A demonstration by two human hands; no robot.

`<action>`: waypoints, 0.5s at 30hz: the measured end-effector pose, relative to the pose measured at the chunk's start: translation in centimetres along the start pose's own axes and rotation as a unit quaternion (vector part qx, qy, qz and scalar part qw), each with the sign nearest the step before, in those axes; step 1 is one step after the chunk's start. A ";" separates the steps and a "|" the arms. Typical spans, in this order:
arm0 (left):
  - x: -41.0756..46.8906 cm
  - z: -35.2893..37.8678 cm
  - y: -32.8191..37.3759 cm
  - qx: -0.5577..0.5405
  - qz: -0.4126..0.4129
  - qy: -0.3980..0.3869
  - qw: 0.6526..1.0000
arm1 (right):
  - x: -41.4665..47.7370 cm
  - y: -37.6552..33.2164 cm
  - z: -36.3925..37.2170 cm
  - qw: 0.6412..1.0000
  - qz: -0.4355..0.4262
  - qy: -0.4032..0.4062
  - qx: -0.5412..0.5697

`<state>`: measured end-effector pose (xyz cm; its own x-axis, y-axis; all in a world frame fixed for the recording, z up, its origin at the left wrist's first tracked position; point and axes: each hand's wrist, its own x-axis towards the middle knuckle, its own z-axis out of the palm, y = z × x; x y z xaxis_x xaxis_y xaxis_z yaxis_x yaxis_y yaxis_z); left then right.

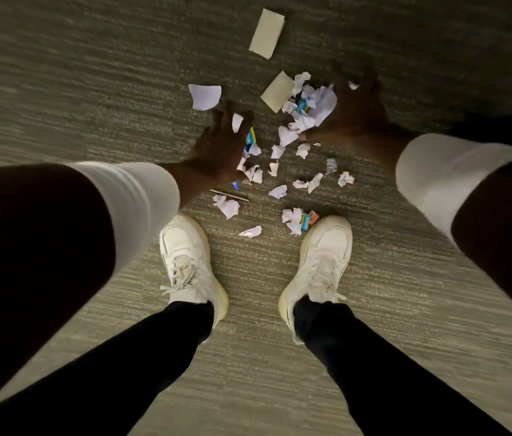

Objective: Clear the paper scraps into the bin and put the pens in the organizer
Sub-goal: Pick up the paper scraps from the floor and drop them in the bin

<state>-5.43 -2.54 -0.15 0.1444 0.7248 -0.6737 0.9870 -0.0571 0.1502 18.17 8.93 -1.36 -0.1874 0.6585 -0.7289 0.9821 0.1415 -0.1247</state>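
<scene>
The person stands bent over the carpeted floor [91,99], both arms reaching down, and the paper scraps [279,171] lie scattered between the two hands, just ahead of the white sneakers [185,256].

The densest heap, crumpled white bits with a few blue and yellow printed pieces [302,106] in it, sits touching the inner side of the right hand [355,111]. That hand is spread wide, fingers splayed, clasping nothing; a small white fleck shows between its fingers.

The left hand [220,146] is also spread, low over looser scraps, and a white sliver shows at its fingers, though I cannot tell whether it is pinched or merely lying beneath. So both grips read as open, set on either side of the litter like two walls.

From here, a gathering sweep looks likely: the hands would draw inward toward each other. The right is nearer the bulk.

Two flat cream cards [267,33] lie farther out, beyond both hands, and a torn white sheet [205,96] sits just past the left fingertips.

A thin rod-like thing [229,195], possibly a pen, lies by the left wrist, its long axis running across, slightly tilted.

The scraps look light and crushable; the ribbed carpet may snag small bits. No bin or organizer shows.
</scene>
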 end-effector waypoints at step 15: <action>1.5 3.9 1.6 0.033 0.099 0.082 0.991 | -2.6 -5.0 5.2 0.977 -0.115 0.100 -0.147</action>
<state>-3.32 -4.26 -3.72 0.3271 0.7963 -0.5088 0.9439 -0.2495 0.2163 13.85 2.69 -2.30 -0.4316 0.7121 -0.5538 0.8707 0.4892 -0.0496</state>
